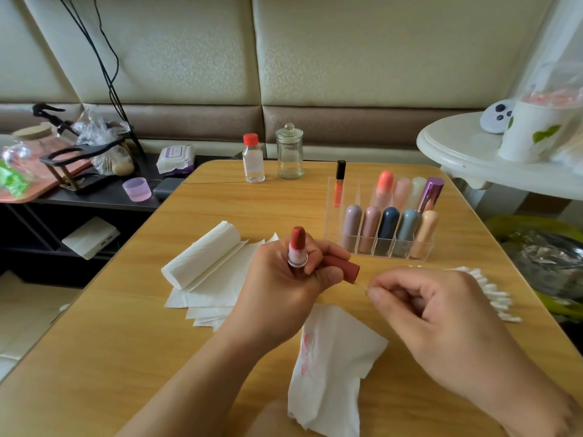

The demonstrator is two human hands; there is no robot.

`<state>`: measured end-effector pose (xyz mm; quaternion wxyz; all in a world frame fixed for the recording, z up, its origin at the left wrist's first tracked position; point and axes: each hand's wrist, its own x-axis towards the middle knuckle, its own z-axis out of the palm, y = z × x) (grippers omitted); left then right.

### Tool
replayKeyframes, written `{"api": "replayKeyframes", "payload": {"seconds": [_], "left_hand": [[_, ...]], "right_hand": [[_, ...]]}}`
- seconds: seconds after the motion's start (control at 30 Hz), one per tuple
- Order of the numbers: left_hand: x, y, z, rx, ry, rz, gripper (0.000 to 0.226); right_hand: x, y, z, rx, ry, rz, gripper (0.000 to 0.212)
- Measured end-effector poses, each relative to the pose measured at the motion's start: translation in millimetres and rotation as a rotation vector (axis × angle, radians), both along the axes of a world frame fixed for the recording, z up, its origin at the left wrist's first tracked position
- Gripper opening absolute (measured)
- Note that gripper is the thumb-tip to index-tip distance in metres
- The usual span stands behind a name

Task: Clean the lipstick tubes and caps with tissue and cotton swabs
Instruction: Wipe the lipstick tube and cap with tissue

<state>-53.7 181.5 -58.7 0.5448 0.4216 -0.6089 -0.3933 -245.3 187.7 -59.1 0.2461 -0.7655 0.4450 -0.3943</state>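
My left hand grips an open lipstick tube upright, its red bullet exposed, together with the brick-red cap lying sideways under the fingers. My right hand pinches a thin cotton swab whose far end goes into the cap's opening. A used tissue with pink smears lies on the table below both hands. A folded tissue stack sits to the left. Loose cotton swabs lie at the right.
A clear organizer with several lipsticks stands behind my hands. A red-capped bottle and a glass jar stand at the wooden table's far edge. A white round side table is at the right, a cluttered shelf at the left.
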Motion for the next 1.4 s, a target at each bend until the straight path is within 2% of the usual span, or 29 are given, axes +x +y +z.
{"api": "replayKeyframes", "payload": {"seconds": [0.07,0.13,0.2,0.27,0.37,0.43,0.53,0.6,0.7,0.77,0.87,0.97,1.03,1.13,1.2,1.3,1.4], "left_hand": [[0.8,0.2,0.2,0.005,0.011,-0.007,0.043],[1.1,-0.1,0.4,0.009,0.011,-0.009,0.043],[0.9,-0.6,-0.2,0.009,0.008,-0.007,0.043],[2.0,-1.2,-1.4,0.008,-0.006,-0.001,0.043],[4.5,-2.2,-3.1,0.009,-0.015,0.002,0.042],[5.3,-2.8,-2.6,0.009,-0.031,0.007,0.042],[5.9,-3.2,-1.6,0.020,-0.032,0.026,0.042],[6.7,-3.5,-1.5,0.031,-0.022,0.040,0.042],[6.8,-4.5,-1.8,0.025,-0.016,0.042,0.042],[5.7,-4.5,-1.4,0.020,-0.016,0.032,0.042],[5.6,-4.0,-1.3,0.012,-0.022,0.035,0.042],[7.2,-4.6,-2.3,0.009,-0.032,0.049,0.042],[7.3,-5.5,-3.3,0.009,-0.032,0.049,0.042],[6.5,-5.7,-2.7,0.013,-0.036,0.044,0.042],[6.2,-5.0,-2.0,0.012,-0.045,0.046,0.042],[7.2,-5.3,-2.1,0.011,-0.040,0.053,0.042],[7.6,-5.7,-2.4,0.007,-0.037,0.058,0.041]], "right_hand": [[-0.4,-0.1,2.7,0.052,-0.098,0.047,0.016],[-1.9,-2.9,2.0,0.071,-0.191,-0.010,0.014],[-1.6,-5.1,-1.2,0.036,-0.107,-0.067,0.016],[-0.1,-2.9,-1.4,0.050,-0.031,-0.030,0.016],[-2.2,-2.2,1.9,0.124,-0.107,0.052,0.013],[-4.6,-5.0,1.0,0.118,-0.172,-0.007,0.019],[-4.3,-7.0,-2.5,0.054,-0.063,-0.064,0.019],[-3.7,-5.4,-1.9,0.078,-0.013,-0.011,0.018],[-5.5,-4.3,2.7,0.162,-0.108,0.081,0.016],[-7.0,-5.9,3.0,0.168,-0.200,0.022,0.018],[-6.7,-6.8,-0.2,0.098,-0.109,-0.059,0.017],[-5.6,-4.7,1.6,0.117,0.005,0.004,0.019],[-5.9,-3.5,4.8,0.172,-0.074,0.074,0.018],[-7.8,-5.5,4.4,0.188,-0.223,-0.002,0.016],[-7.8,-6.9,1.1,0.133,-0.126,-0.044,0.016],[-7.0,-4.7,3.2,0.150,0.000,0.028,0.018],[-8.6,-4.5,5.3,0.239,-0.216,0.057,0.012]]}}
